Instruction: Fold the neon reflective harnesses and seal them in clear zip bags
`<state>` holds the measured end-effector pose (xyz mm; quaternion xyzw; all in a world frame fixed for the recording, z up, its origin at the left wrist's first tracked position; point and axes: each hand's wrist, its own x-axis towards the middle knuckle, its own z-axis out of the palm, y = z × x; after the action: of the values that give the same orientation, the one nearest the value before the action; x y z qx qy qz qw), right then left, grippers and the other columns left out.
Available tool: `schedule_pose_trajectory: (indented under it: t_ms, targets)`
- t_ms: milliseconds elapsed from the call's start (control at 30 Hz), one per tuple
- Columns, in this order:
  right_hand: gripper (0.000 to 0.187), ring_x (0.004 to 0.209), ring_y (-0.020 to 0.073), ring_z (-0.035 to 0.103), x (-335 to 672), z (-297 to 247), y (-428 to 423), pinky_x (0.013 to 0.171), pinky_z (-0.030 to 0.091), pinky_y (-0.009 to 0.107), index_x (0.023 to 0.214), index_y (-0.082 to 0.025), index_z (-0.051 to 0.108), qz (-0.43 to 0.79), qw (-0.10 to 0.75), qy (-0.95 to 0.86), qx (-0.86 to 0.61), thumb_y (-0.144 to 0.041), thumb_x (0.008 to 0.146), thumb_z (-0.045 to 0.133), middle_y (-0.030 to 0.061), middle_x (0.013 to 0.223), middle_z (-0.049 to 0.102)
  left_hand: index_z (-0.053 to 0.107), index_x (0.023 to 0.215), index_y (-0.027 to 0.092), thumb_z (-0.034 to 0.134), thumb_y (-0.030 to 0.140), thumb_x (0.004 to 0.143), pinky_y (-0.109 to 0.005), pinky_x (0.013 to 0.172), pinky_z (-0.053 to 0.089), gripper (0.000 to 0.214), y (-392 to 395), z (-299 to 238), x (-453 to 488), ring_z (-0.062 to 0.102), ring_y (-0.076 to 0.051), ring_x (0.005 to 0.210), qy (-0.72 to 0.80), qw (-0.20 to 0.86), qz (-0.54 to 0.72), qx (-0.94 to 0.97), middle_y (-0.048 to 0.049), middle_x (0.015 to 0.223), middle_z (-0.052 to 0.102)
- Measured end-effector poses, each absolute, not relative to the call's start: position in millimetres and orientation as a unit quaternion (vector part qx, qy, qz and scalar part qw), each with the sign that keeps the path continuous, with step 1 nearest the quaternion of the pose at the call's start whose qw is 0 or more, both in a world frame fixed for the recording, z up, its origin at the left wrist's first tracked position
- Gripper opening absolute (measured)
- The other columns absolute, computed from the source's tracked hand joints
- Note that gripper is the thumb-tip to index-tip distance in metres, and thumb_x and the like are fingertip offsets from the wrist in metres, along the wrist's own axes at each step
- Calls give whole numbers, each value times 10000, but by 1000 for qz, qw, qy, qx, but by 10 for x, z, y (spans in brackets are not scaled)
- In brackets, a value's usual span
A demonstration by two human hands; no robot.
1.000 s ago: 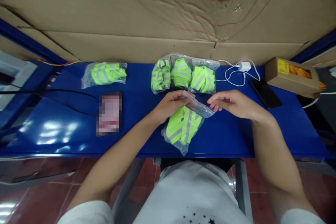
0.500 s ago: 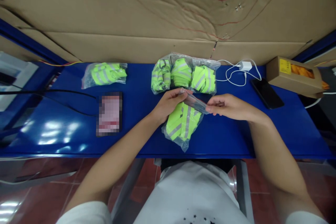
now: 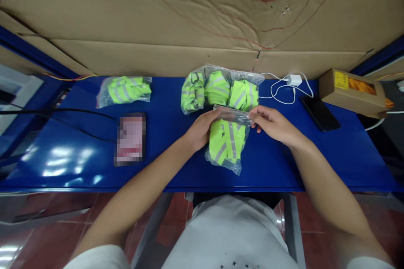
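A clear plastic bag [image 3: 227, 141] holds folded fluorescent yellow-green strapping with grey reflective stripes, near the front of the blue table. My left hand [image 3: 202, 129] is closed on the left end of the bag's upper edge. At the right end of that edge, the fingertips of my right hand [image 3: 268, 122] pinch the plastic. The bag's mouth is stretched flat between both hands. Just behind lie more bagged yellow-green bundles: one on the left [image 3: 193, 91], one in the middle [image 3: 217, 87] and one on the right [image 3: 244, 94].
Another bagged bundle [image 3: 129, 89] lies at the back left. In front of it sits a blurred-out device [image 3: 131, 138] with black cables. At right are a black phone [image 3: 320, 112], a white charger [image 3: 294, 80] with its cord and a cardboard box [image 3: 353, 92]. Cardboard [image 3: 158, 59] lines the back.
The held bag has shifted slightly right and turned, so its upper edge now runs nearly level. My right hand has risen a little, and the left has moved slightly right.
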<state>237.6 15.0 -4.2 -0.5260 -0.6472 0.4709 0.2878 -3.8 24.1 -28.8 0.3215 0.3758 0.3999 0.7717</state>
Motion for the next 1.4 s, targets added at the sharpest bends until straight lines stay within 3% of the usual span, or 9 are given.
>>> schedule_pose_trajectory:
  t_ms: [200,333,467,633,833,1400]
  targets:
    - [360,642,138,589,2161,-144,147,574,520,271,841,-206,634,492,378,-581,-527,-549,869,739,4,735,640,738,990,168,833,423,819,-350,825,610,322,214,-344,-4,769,-252,875,419,737,462,259,-80,951,811]
    - [433,637,140,599,2159,-110,150,573,537,285,803,-203,659,501,405,-570,-510,-613,795,799,11,741,669,725,1007,187,790,473,857,-348,801,611,329,183,-323,8,767,-257,894,435,702,501,260,-68,940,808]
    - [444,759,186,680,2156,-90,156,640,584,315,877,-204,740,538,407,-539,-504,-607,728,853,39,809,729,710,1018,208,759,525,877,-348,776,607,350,186,-323,3,766,-256,885,471,666,520,254,-49,902,799]
    - [375,721,176,666,2135,-117,134,626,557,307,840,-198,736,507,438,-542,-507,-554,774,832,40,771,727,705,979,217,742,522,892,-320,728,602,320,175,-298,27,764,-236,838,471,658,529,254,-29,848,788]
    - [285,664,153,632,2119,-89,73,616,537,304,809,-210,686,437,440,-578,-530,-482,863,751,26,783,711,725,999,217,754,543,877,-327,758,603,349,149,-296,57,765,-267,943,451,655,538,280,-46,928,800]
    - [406,667,161,585,2085,-96,108,629,484,310,852,-230,641,434,449,-564,-541,-629,844,716,1,732,624,744,1105,219,734,581,870,-355,822,604,432,137,-244,53,754,-296,1039,418,669,537,300,-69,977,815]
